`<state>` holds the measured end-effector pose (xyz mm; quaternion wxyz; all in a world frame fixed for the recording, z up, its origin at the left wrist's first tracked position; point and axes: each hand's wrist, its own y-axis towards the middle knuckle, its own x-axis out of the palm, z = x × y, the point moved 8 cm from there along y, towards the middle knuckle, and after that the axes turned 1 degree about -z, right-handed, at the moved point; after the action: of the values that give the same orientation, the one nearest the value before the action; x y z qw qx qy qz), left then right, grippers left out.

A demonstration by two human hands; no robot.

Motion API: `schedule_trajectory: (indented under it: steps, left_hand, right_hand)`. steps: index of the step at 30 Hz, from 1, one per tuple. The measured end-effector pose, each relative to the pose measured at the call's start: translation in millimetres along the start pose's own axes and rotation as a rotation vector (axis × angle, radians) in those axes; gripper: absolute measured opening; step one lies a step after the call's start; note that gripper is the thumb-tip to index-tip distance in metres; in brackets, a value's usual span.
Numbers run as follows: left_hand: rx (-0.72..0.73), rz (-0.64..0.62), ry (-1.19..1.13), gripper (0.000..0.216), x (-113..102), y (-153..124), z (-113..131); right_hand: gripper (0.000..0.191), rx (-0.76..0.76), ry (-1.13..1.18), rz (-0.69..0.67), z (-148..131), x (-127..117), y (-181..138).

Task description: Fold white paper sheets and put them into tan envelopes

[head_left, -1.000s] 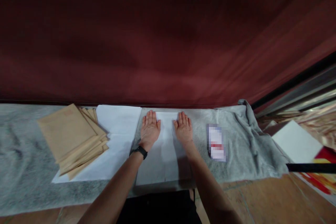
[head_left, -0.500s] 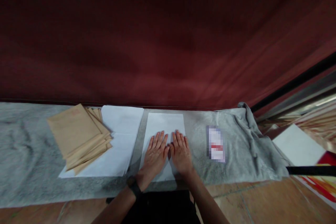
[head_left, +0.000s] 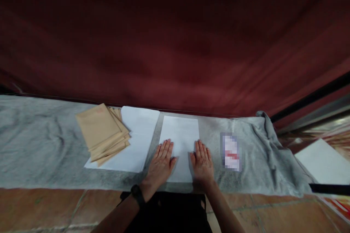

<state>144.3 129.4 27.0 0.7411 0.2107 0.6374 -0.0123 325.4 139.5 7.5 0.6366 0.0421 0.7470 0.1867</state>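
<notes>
A white sheet of paper (head_left: pixel 181 134) lies flat on the grey cloth in front of me. On its left edge rests my left hand (head_left: pixel 161 160), palm down with the fingers stretched out. My right hand (head_left: pixel 202 162) lies flat along the right edge, fingers straight and partly past the paper onto the cloth. Neither hand grips anything. To the left is a stack of larger white paper (head_left: pixel 140 131), partly covered by a fanned pile of brown envelopes (head_left: pixel 100 127).
The grey cloth (head_left: pixel 35 145) covers a long narrow surface against a dark red wall-like sheet (head_left: pixel 175 51). A blurred-out packet with a red mark (head_left: pixel 232 154) lies right of my hands. Farther right are a white board (head_left: pixel 325 162) and a black bar (head_left: pixel 330 188). Tiled floor (head_left: pixel 290 214) shows below.
My hands have slid apart from the middle of the sheet to its left and right edges, staying flat. The view has shifted, so the envelopes and papers appear farther right.
</notes>
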Motion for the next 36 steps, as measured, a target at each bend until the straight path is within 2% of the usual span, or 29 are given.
schedule_trajectory:
  steps: [4, 8, 10, 16, 23, 30, 36]
  left_hand:
    - [0.056, -0.012, -0.006, 0.056, -9, 0, 7]
    - [0.232, -0.076, -0.058, 0.05, -11, -1, 24]
    - [0.263, -0.1, -0.075, 0.048, -9, -2, 27]
    - [0.251, -0.127, -0.101, 0.048, -3, -4, 27]
    - [0.241, -0.153, -0.135, 0.047, -4, -3, 25]
    - [0.173, -0.116, -0.112, 0.047, -10, -10, 14]
    - [0.121, -0.097, -0.055, 0.05, -16, -33, 13]
  right_hand:
    - [0.063, -0.008, -0.007, 0.007, 5, 0, -8]
    - [0.061, -0.011, -0.008, -0.005, 7, -2, -10]
    - [0.061, -0.008, -0.008, -0.013, 8, -2, -10]
    - [0.061, 0.021, 0.007, 0.014, 2, -9, -17]
    - [0.056, -0.158, 0.049, -0.065, -29, -10, -40]
    - [0.056, -0.079, 0.003, -0.058, -16, -18, -45]
    - [0.055, -0.066, -0.025, -0.017, -11, -24, -50]
